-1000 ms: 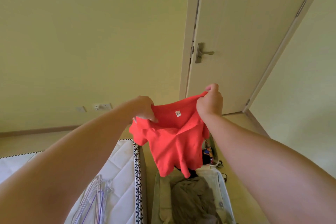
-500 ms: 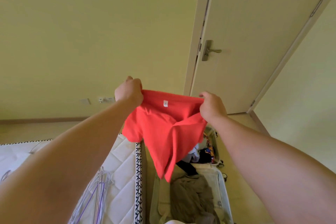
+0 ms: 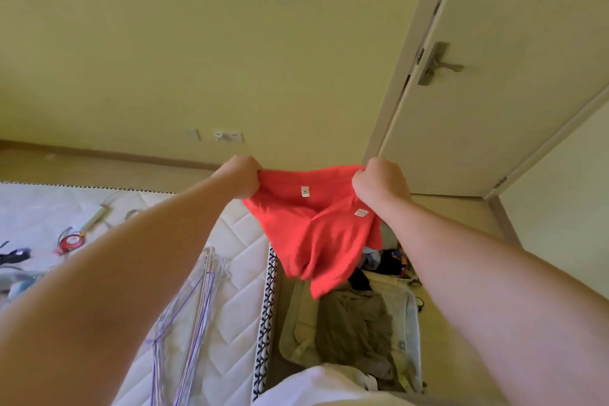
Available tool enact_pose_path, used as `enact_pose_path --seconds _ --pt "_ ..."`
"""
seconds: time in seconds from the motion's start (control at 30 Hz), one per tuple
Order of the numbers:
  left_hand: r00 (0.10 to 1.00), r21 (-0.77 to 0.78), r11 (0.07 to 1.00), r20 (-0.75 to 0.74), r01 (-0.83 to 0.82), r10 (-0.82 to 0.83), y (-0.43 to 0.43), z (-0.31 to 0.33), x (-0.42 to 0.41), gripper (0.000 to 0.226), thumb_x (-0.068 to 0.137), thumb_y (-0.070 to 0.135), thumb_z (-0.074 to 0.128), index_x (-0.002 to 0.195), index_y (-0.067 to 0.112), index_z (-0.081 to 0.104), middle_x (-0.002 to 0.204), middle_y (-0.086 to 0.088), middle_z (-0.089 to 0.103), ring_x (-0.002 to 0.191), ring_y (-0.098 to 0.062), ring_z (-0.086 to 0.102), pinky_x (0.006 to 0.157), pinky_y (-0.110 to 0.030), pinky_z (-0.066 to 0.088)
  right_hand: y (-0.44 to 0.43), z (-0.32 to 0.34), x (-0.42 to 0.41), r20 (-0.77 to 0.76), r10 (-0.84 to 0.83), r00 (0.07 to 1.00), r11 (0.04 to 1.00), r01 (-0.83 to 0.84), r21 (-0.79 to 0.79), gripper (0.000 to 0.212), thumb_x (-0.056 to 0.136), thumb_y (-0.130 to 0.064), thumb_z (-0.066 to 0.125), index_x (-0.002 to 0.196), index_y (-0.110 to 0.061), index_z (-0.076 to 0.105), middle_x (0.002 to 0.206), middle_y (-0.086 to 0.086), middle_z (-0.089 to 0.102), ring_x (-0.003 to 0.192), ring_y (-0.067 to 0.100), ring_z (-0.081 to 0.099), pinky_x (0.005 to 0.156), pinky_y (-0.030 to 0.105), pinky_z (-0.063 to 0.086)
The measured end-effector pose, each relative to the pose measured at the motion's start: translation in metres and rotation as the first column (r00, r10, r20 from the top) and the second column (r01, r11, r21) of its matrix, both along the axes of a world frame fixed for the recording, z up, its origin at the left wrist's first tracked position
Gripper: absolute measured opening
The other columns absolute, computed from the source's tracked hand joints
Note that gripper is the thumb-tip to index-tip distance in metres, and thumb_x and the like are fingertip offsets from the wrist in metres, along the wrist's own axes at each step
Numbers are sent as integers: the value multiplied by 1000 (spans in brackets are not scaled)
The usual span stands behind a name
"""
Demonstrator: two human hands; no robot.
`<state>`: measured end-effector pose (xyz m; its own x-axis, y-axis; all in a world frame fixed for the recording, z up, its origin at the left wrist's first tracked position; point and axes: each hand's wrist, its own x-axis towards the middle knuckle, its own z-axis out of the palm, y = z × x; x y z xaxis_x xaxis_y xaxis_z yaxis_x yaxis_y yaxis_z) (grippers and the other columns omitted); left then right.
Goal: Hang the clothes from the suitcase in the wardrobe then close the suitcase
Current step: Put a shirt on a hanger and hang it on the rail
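Head view: both hands up in front, red shirt stretched btwn them. Left hand fisted on one end of its top edge, right hand fisted on the other; shirt hangs crumpled above the open suitcase on the floor, olive clothes inside. Left of suitcase, touching it: white quilted mattress w/ wire hangers. Yellow wall behind, closed door to the right.

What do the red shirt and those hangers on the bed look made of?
Red shirt: soft matte knit, likely cotton; it droops in folds between both hands.
Hangers: thin wire, seemingly metal with a glossy purple or clear coating; the rods are slim with hooked tops.
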<state>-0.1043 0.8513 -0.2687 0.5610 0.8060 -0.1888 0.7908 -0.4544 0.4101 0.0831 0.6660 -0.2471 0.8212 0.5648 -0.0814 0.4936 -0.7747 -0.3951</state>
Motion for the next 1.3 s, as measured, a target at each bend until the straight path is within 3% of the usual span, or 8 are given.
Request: enact_pose_path --seconds 0.17,0.3,0.47,0.53,0.67,0.83,1.07,1.3 --pt "982 -286 943 24 -172 186 -1 -52 -47 36 81 -8 39 86 10 70 72 -7 57 75 -25 52 53 -26 35 23 -32 -34 -133 36 990 993 -20 117 27 90 -25 43 81 -8 62 90 17 68 85 37 62 68 33 41" --pt "879 -536 746 15 -394 476 -17 -121 -93 16 83 21 52 77 13 63 81 -10 64 76 -26 58 73 -35 50 40 -64 -78 -217 121 969 982 -84 172 34 91 -28 44 61 -13 43 62 5 48 66 32 47 56 33 30" --pt "731 -702 486 -72 -521 679 -56 -201 -137 69 91 72 37 114 11 60 113 -15 66 104 -26 62 94 -36 43 57 -117 -126 -292 312 904 935 -347 -75 35 94 -37 39 70 -13 50 86 17 64 86 36 58 69 35 38" --pt "673 -685 417 -145 -597 725 -79 -205 -152 66 102 63 29 137 14 56 138 -13 57 127 -30 53 107 -38 38 59 -138 -147 -324 385 864 874 -454 -175 35 96 -39 38 81 -13 57 95 16 65 94 37 63 72 36 42" --pt "550 -595 254 -389 -763 739 -97 -249 -201 38 101 21 41 125 0 63 107 -11 63 98 -26 56 96 -33 48 70 -180 -195 -368 474 800 774 -578 -260 31 99 -42 40 112 -19 57 105 6 65 100 33 63 72 36 45" --pt "499 -482 250 -504 -840 705 -99 -293 -253 28 92 18 52 112 4 65 117 -16 67 110 -35 63 90 -35 49 90 -234 -252 -395 565 725 686 -678 -264 13 102 -35 38 102 -24 45 90 2 59 85 30 60 67 37 46" --pt "353 -335 182 -574 -925 739 -84 -388 -311 55 73 26 57 124 5 56 123 -19 63 111 -39 63 94 -47 54 117 -313 -310 -442 567 695 609 -715 -344 17 99 -21 47 113 -22 57 114 6 57 94 31 61 71 34 42" --pt "480 -272 396 -542 -877 690 -80 -435 -324 21 89 16 49 107 12 58 112 -17 67 107 -40 64 82 -43 48 116 -360 -330 -488 580 652 569 -753 -331 16 99 -21 47 111 -21 57 113 5 57 98 30 62 75 37 49"
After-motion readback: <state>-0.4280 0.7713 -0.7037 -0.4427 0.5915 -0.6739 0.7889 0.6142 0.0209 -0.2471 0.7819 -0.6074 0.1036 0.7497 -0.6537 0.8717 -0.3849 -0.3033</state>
